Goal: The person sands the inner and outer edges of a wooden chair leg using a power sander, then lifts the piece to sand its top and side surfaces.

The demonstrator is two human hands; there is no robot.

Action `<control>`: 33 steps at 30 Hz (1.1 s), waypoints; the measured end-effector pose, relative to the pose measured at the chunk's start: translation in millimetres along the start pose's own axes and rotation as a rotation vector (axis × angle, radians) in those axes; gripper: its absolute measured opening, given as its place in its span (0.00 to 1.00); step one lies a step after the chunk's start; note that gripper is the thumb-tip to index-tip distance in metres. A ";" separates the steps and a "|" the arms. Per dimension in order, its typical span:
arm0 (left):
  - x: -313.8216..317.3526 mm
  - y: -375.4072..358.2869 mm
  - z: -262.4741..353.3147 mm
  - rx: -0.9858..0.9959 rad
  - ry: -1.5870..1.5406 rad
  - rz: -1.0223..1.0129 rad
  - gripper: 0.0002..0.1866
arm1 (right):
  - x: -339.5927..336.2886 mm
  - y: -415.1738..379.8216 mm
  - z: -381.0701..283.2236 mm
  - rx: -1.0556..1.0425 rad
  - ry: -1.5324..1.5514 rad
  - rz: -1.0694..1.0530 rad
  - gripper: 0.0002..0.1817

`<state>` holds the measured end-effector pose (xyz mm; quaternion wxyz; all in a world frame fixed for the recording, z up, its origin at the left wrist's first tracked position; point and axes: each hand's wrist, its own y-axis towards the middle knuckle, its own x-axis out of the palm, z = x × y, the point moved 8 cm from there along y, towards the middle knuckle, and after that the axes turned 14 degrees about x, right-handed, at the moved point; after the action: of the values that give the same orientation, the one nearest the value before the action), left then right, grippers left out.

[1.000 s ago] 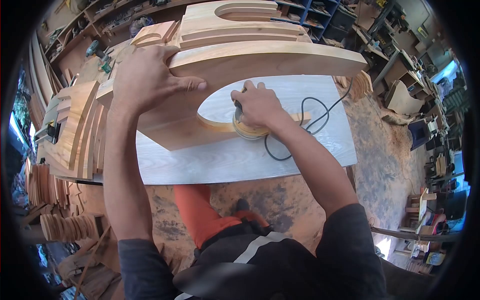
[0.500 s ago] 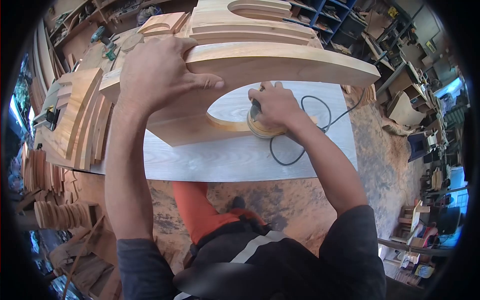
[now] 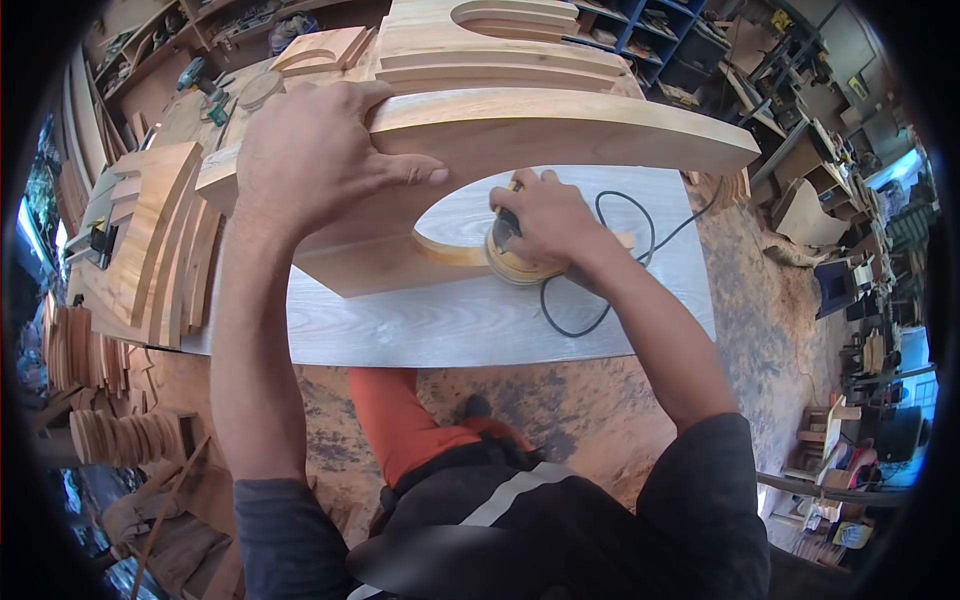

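Note:
A thick pale wooden piece (image 3: 560, 130) with a curved cutout stands on edge on a grey wood-grain tabletop (image 3: 430, 335). My left hand (image 3: 310, 160) is closed over its upper left part, thumb lying along the near face. Inside the cutout, my right hand (image 3: 550, 218) grips an orbital sander (image 3: 512, 262) from above. The sander's round base is at the right end of the cutout's lower lip. A dark power cord (image 3: 652, 225) loops over the tabletop to the right of the sander.
More cut wooden pieces (image 3: 500, 65) lie behind, and others (image 3: 150, 250) stand stacked at left. A cordless drill (image 3: 203, 85) sits at the back left. Stacked wood offcuts (image 3: 125, 432) are at lower left; a sawdust-covered floor (image 3: 600, 425) lies below.
My right hand and the sander have shifted slightly left and down along the cutout. My left hand keeps its hold on the wooden piece.

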<state>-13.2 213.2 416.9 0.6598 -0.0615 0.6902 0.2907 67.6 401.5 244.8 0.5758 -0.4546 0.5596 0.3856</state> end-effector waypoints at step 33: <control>1.5 0.8 -2.9 0.016 0.026 0.001 0.45 | 2.8 0.5 -7.4 -0.042 -0.011 -0.056 0.26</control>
<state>-16.3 212.9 415.6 0.6509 -0.0597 0.7012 0.2847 65.1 394.4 242.2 0.5798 -0.4799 0.5351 0.3837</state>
